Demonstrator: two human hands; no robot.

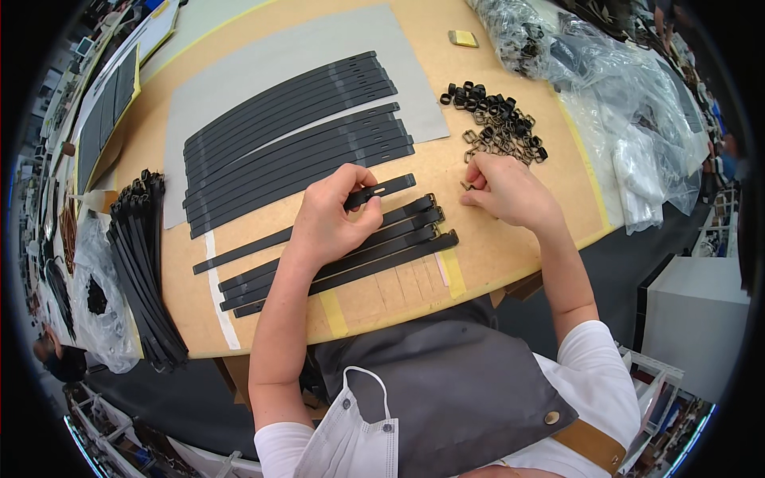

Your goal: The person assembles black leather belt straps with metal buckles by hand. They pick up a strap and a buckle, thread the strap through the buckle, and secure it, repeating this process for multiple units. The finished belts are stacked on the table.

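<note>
Fingers of my left hand cover the middle of the black strap they pinch, so only its slotted tip and long tail show, lying on the bench above four buckled straps. My right hand nips a small metal buckle, mostly hidden by fingertips. Loose buckles and loops lie in a heap beyond it. Plain straps lie fanned on a grey sheet. Crumpled clear bags blur toward the rim.
</note>
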